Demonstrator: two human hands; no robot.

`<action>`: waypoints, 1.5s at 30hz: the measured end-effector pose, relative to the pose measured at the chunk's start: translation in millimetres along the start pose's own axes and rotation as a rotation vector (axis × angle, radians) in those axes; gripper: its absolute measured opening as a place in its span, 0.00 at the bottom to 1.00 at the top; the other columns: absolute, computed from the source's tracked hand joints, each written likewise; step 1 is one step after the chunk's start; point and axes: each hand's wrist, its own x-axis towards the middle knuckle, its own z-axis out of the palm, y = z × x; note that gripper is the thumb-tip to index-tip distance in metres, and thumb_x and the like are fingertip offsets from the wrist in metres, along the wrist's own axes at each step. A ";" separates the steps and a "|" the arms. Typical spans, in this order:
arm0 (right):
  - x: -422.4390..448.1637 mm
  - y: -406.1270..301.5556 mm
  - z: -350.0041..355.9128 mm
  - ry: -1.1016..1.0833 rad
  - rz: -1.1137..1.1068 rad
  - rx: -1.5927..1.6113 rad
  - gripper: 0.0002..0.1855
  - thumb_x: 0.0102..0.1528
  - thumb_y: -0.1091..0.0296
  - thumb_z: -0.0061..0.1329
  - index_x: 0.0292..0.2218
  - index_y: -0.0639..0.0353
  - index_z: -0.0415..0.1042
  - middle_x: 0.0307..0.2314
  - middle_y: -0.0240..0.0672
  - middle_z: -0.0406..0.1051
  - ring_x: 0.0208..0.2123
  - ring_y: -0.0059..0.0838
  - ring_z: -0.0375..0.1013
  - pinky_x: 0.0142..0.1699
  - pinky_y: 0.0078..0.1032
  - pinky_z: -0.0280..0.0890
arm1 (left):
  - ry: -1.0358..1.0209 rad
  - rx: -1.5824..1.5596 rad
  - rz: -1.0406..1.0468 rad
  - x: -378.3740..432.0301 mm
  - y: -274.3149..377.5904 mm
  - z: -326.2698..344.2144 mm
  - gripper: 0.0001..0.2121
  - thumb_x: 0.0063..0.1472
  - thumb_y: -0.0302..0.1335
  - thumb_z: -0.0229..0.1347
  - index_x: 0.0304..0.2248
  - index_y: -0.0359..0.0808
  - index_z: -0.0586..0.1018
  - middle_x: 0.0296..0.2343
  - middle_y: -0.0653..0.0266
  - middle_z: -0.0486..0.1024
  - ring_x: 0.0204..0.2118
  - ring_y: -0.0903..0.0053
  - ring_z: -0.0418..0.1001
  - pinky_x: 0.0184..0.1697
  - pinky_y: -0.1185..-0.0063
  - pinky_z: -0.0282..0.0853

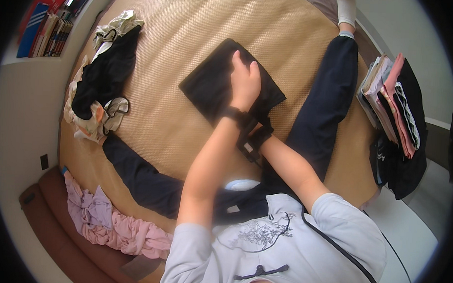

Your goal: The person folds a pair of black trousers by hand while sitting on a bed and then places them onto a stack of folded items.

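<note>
A folded black garment (210, 80) lies flat on the woven mat (166, 139) between my outstretched legs. My left hand (246, 83) is on top of this garment, thumb and a finger spread apart and the other fingers mostly out of sight. My forearms cross near the garment's lower edge. The left wrist, with a black strap (235, 115), lies over the right one. My right hand is hidden behind the left wrist; only its forearm and black wristband (261, 137) show.
To the left lies a heap of rumpled clothes (104, 71), black and cream. Folded clothes (391, 99) are stacked at the right edge. Pink and lilac cloth (120, 228) lies at lower left, near a brown headboard-like panel (52, 225). Books (51, 35) fill a wall niche. A black cable (335, 248) crosses my shirt.
</note>
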 end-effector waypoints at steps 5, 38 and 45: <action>-14.0 -3.6 -21.1 0.069 0.280 -0.029 0.18 0.55 0.56 0.32 0.37 0.61 0.65 0.32 0.35 0.67 0.33 0.27 0.67 0.39 0.22 0.61 | -0.073 -0.133 -0.139 -3.2 16.4 -11.4 0.24 0.54 0.30 0.46 0.48 0.28 0.55 0.35 0.41 0.68 0.39 0.57 0.68 0.42 0.72 0.62; -61.0 -85.6 -69.8 0.984 -0.150 -0.985 0.12 0.45 0.67 0.50 0.31 0.64 0.66 0.23 0.36 0.68 0.24 0.28 0.66 0.31 0.23 0.62 | -0.219 0.837 0.516 -109.6 -54.1 -46.1 0.31 0.44 0.22 0.50 0.51 0.46 0.59 0.52 0.51 0.49 0.55 0.60 0.48 0.54 0.61 0.43; -16.6 -110.8 23.1 0.654 -0.716 -1.477 0.13 0.46 0.70 0.42 0.36 0.64 0.65 0.35 0.46 0.65 0.40 0.43 0.62 0.45 0.30 0.58 | -0.165 0.649 0.465 -119.5 -53.5 -49.1 0.28 0.45 0.20 0.48 0.50 0.43 0.61 0.52 0.50 0.50 0.54 0.58 0.49 0.53 0.60 0.44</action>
